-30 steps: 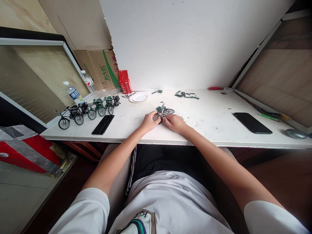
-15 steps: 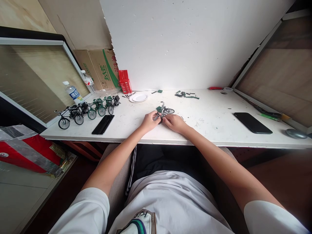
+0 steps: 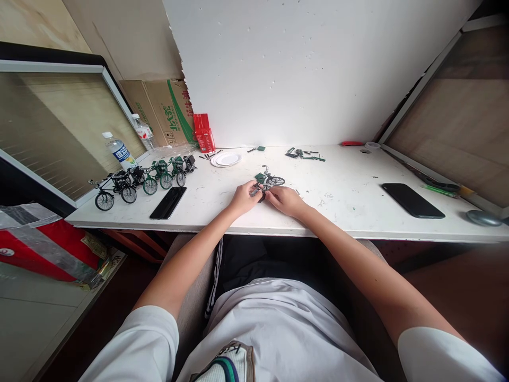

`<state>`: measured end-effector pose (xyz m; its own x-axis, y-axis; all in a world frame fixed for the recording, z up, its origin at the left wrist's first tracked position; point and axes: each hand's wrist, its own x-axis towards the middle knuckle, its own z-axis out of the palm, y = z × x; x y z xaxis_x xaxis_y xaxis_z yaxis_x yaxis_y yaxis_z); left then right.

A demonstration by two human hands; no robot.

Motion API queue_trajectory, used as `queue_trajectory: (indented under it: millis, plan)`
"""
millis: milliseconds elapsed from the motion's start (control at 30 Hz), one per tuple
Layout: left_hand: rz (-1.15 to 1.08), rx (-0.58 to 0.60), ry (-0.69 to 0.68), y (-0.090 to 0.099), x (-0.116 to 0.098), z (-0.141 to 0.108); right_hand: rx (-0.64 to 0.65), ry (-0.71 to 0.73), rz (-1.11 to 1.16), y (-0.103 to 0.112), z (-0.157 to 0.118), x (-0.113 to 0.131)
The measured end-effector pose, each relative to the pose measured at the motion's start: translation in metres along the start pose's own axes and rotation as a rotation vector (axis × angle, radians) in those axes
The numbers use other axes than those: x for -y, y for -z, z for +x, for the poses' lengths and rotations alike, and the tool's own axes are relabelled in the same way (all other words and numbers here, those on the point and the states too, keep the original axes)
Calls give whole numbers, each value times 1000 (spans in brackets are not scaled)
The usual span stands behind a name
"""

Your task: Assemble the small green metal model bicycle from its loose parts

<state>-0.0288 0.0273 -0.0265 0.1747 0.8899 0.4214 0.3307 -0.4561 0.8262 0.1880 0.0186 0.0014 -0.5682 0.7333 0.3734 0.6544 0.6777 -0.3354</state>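
Observation:
A small black model bicycle (image 3: 275,181) is held low over the white table (image 3: 222,212), its wheel and handlebar pointing away from me. My left hand (image 3: 244,197) pinches it from the left, fingers closed around its near end. From the right, the thumb and fingers of my right hand (image 3: 287,200) grip the same near part. My fingertips hide most of the frame and the near wheel. A flat green piece (image 3: 259,178) shows just beyond my left fingertips; whether it is joined to the bicycle, I cannot tell.
Several finished model bicycles (image 3: 150,185) stand at the left, beside a phone (image 3: 168,203). Loose black and green parts (image 3: 304,154) lie at the back, right of white plates (image 3: 226,158). Another phone (image 3: 412,200) and a grey oval object (image 3: 483,218) are at the right.

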Motion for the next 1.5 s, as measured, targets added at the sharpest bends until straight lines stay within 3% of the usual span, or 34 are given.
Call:
queue_trajectory:
  millis: [1500]
  plan:
    - [23,-5,-2,0,-2,0,24,-25,-2,1,0,2]
